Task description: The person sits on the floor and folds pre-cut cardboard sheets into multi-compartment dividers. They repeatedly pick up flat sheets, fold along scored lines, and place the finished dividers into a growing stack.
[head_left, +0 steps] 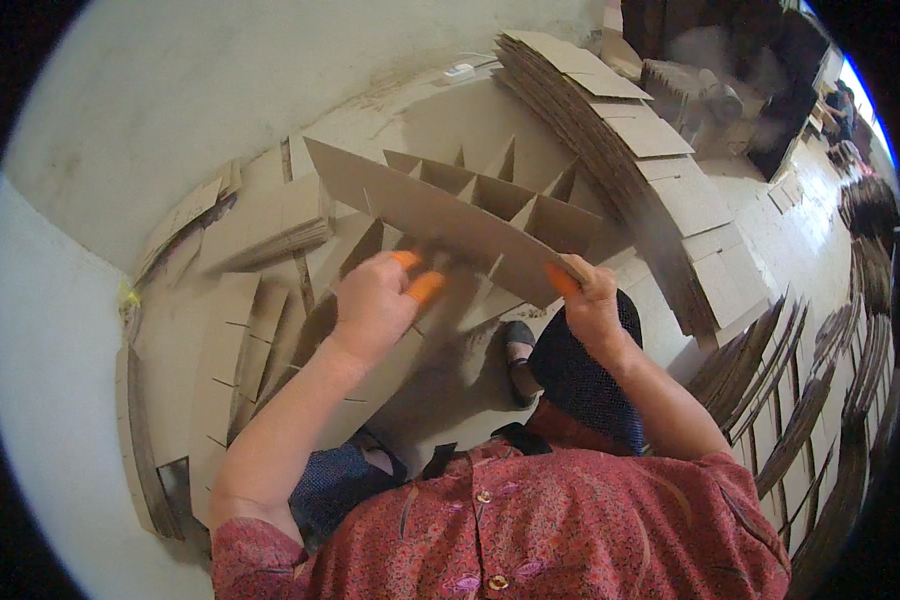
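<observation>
A long slotted cardboard strip [440, 218] slants across the middle, over a cardboard divider grid [558, 224] of crossed pieces. My right hand [595, 305] is closed on the strip's right end, an orange cover on its thumb. Just below the strip's middle is my left hand [375, 305], its fingers apart, two of them in orange covers. Nothing shows between those fingers, though blur hides whether they touch the strip. The grid's open cells stand upright behind the strip, which hides part of them.
A long curved row of stacked cardboard sheets [660, 190] lies to the right of the grid. Slotted cardboard pieces [225, 350] lean at my left, near flat stacks [270, 222] by the wall. More cardboard pieces [805, 400] stand at the lower right. My shoe [519, 365] is below the grid.
</observation>
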A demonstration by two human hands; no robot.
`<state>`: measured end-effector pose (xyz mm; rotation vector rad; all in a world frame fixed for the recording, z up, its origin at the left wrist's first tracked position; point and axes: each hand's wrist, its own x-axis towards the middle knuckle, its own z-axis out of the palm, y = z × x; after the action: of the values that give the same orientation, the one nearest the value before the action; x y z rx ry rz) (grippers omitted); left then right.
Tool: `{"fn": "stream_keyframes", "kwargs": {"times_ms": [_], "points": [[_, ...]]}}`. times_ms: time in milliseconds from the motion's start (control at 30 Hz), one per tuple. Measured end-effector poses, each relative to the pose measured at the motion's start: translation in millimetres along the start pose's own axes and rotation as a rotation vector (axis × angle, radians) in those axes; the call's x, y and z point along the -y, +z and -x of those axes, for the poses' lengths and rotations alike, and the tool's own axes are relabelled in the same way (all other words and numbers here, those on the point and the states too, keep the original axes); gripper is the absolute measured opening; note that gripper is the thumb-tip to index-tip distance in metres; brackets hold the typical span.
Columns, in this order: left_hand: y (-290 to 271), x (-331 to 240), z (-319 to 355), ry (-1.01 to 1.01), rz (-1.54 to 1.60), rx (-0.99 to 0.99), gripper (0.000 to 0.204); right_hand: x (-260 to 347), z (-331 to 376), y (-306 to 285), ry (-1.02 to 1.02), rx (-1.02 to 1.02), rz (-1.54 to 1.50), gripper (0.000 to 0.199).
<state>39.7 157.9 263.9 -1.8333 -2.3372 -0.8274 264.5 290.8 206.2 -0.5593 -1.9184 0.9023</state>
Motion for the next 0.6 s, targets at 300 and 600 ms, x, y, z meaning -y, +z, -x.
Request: {"fn": "stream_keyframes", "kwargs": {"times_ms": [300,600], "points": [[16.7,-16.9,6.8,0.05,0.094,0.16,0.036,-36.0,21.6,-2.5,0.003,0.132,0.126,0.024],[13.1,15.3,-17.9,-0.095,-0.186,0.305,0.025,11.3,-6.4,-10.4,-0.112,0.46,0.385,0.063]]}}
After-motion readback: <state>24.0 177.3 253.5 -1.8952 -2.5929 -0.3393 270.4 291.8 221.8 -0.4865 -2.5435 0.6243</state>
